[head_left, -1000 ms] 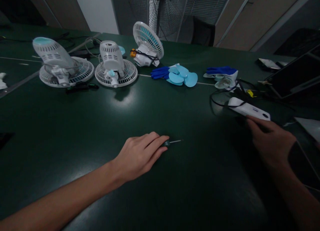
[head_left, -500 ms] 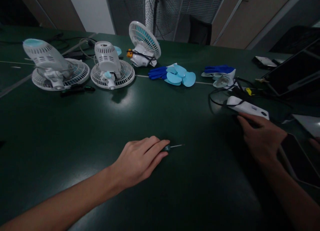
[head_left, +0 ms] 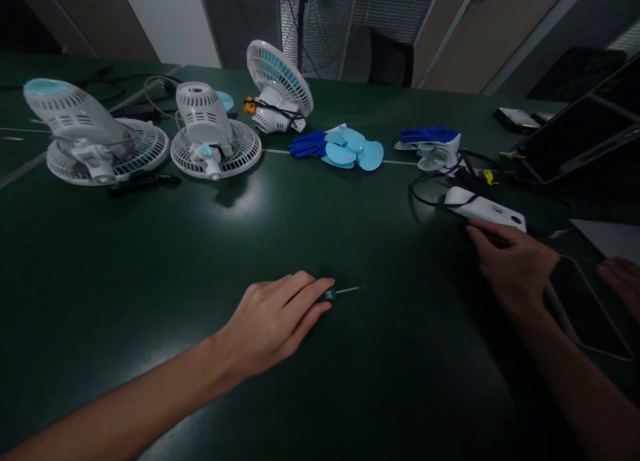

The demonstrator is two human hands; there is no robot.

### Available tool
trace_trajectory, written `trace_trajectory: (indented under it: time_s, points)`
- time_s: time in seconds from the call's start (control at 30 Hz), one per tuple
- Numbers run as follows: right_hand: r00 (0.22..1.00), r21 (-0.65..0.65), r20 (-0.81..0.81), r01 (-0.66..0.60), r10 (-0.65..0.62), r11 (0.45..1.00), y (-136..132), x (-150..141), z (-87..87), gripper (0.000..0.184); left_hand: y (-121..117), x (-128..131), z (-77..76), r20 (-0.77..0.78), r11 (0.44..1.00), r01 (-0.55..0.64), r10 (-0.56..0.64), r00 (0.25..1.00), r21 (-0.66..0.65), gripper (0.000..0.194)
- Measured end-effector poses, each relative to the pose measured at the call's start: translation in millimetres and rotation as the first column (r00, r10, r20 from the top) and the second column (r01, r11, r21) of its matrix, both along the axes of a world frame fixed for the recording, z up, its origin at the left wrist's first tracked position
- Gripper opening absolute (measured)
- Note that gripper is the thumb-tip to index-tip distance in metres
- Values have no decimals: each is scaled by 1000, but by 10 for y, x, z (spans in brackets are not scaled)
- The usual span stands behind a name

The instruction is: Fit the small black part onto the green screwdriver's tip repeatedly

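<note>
Head view, left hand: Your left hand (head_left: 280, 318) rested low over the dark green table (head_left: 400, 381), fingers curled around the handle of a screwdriver (head_left: 329, 294).
Screwdriver: It lay near the middle of the table, thin shaft pointing right, away from your fingertips.
Right hand: Your right hand (head_left: 515, 264) was at the near edge of a white device (head_left: 485, 208), thumb and forefinger drawn together; whether they gripped anything could not be told.
Lettering: The white device carried a small dark mark and a dark oval near its right end, the mark too small to read. A yellow tag (head_left: 489, 176) on the cables behind it showed no legible writing.
Fan blade: A light-blue fan blade (head_left: 353, 149) sat against a blue-and-white glove (head_left: 307, 144); another glove (head_left: 433, 141) lay farther right.
Fans: Three white fans stood left of the blade: left fan (head_left: 85, 121), middle fan (head_left: 207, 131) and tilted fan (head_left: 280, 88).
Right edge: Another person's hand (head_left: 623, 281) showed beside a dark flat panel (head_left: 587, 308).
</note>
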State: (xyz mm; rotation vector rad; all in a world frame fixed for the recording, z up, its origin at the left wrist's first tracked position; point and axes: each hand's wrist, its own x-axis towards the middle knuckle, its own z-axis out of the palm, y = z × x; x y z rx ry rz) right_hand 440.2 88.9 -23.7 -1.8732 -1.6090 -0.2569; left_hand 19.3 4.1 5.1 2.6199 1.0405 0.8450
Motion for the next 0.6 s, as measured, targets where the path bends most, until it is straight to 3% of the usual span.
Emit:
trace_trajectory:
  time_s: [0.2,0.43,0.6]
  points:
    - [1000,19,29,6,-7,1000,2,-13,19,34,-2,-5,-9,-12,1000,-1,1,1000,15,34]
    - [961,43,68,-270,267,962,-67,71,51,30,-11,-13,-13,-9,1000,-4,4,1000,3,34]
    - [966,47,49,-255,252,966,-102,34,64,29,1,-7,-22,-22,1000,-5,5,1000,-1,35]
